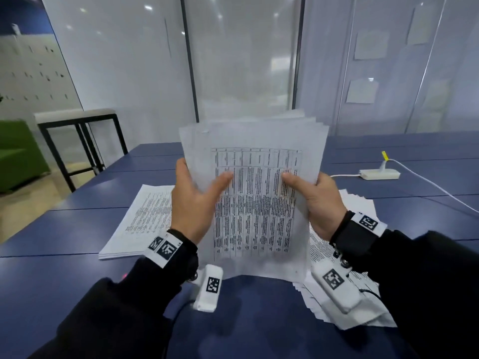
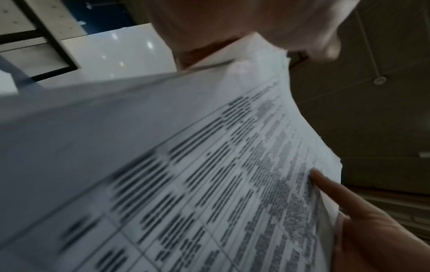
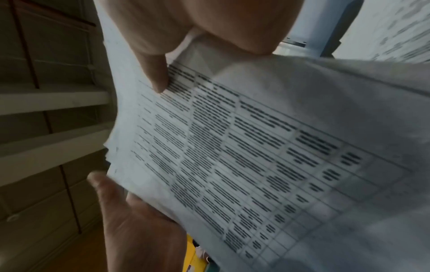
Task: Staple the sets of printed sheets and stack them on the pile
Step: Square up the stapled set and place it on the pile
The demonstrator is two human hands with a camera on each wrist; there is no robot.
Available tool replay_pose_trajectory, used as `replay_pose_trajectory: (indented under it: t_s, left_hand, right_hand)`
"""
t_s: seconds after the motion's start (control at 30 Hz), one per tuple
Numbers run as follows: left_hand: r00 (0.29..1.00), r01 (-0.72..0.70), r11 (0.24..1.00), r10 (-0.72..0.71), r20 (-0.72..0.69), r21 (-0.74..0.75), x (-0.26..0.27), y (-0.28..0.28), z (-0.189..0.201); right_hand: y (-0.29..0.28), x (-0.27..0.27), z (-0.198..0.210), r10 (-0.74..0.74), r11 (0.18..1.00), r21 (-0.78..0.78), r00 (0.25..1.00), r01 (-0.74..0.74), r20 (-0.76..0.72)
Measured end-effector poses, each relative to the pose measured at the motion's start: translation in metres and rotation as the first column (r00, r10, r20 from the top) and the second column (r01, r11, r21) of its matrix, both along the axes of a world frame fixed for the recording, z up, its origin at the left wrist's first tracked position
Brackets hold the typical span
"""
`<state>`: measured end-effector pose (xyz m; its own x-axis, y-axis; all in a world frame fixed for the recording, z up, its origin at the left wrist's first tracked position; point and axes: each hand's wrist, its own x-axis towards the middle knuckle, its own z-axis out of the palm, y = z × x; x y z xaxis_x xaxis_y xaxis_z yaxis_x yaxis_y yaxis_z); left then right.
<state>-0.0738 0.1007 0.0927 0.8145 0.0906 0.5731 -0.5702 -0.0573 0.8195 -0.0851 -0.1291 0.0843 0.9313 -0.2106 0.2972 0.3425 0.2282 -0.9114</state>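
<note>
I hold a set of printed sheets [image 1: 255,203] upright in the head view, with a table of text facing me and its bottom edge near the blue table [image 1: 246,322]. My left hand [image 1: 199,193] pinches its left side, thumb in front and fingers hidden behind. My right hand [image 1: 308,193] pinches the right side the same way. The top edges of the sheets fan out unevenly. A flat pile of printed sheets [image 1: 140,218] lies on the table to the left. The left wrist view shows the set of sheets [image 2: 209,174] up close, as does the right wrist view [image 3: 256,156]. No stapler is in view.
Loose printed sheets [image 1: 360,206] spread on the table under my right forearm. A white power strip [image 1: 379,174] with a cable lies at the far right. A black-framed side table [image 1: 77,120] and a green seat [image 1: 18,151] stand beyond the left table edge.
</note>
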Motion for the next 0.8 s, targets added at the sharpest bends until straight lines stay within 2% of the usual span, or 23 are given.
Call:
replay_pose_trajectory:
  t_s: [0.13, 0.23, 0.3, 0.43, 0.5, 0.57, 0.67, 0.73, 0.8]
  left_hand:
    - [0.997, 0.05, 0.996, -0.053, 0.047, 0.075, 0.002, 0.005, 0.027]
    - [0.997, 0.021, 0.996, -0.028, 0.076, 0.087, 0.005, 0.012, 0.042]
    - [0.999, 0.001, 0.997, -0.004, 0.039, 0.081, 0.008, 0.021, 0.031]
    - [0.997, 0.046, 0.996, -0.04, -0.072, 0.082, -0.004, 0.022, -0.007]
    - [0.996, 0.023, 0.998, -0.017, -0.085, 0.059, -0.002, 0.021, -0.006]
    - [0.997, -0.027, 0.999, 0.028, -0.071, 0.017, 0.007, 0.024, 0.013]
    - [0.993, -0.12, 0.993, 0.12, -0.005, 0.004, 0.017, 0.029, 0.042]
    - [0.994, -0.109, 0.994, 0.109, 0.021, 0.014, 0.012, 0.029, 0.042]
    - [0.997, -0.08, 0.997, 0.081, -0.014, 0.015, 0.005, 0.029, 0.024]
  right_hand:
    - [0.005, 0.001, 0.032, -0.006, 0.99, -0.137, 0.997, 0.018, 0.083]
    - [0.005, 0.004, 0.049, -0.011, 0.988, -0.151, 0.987, 0.036, 0.16]
    - [0.005, 0.005, 0.046, 0.01, 0.985, -0.172, 0.988, 0.018, 0.156]
    - [0.007, 0.006, 0.015, 0.041, 0.941, -0.339, 0.997, -0.015, 0.072]
    - [0.013, 0.008, 0.016, 0.032, 0.922, -0.387, 0.995, 0.007, 0.096]
    - [0.02, 0.013, 0.033, -0.013, 0.925, -0.374, 0.99, 0.064, 0.138]
    - [0.026, 0.018, 0.055, -0.05, 0.968, -0.237, 0.985, 0.089, 0.165]
    - [0.028, 0.019, 0.051, -0.051, 0.977, -0.2, 0.988, 0.079, 0.143]
    - [0.027, 0.017, 0.033, -0.037, 0.98, -0.194, 0.996, 0.052, 0.081]
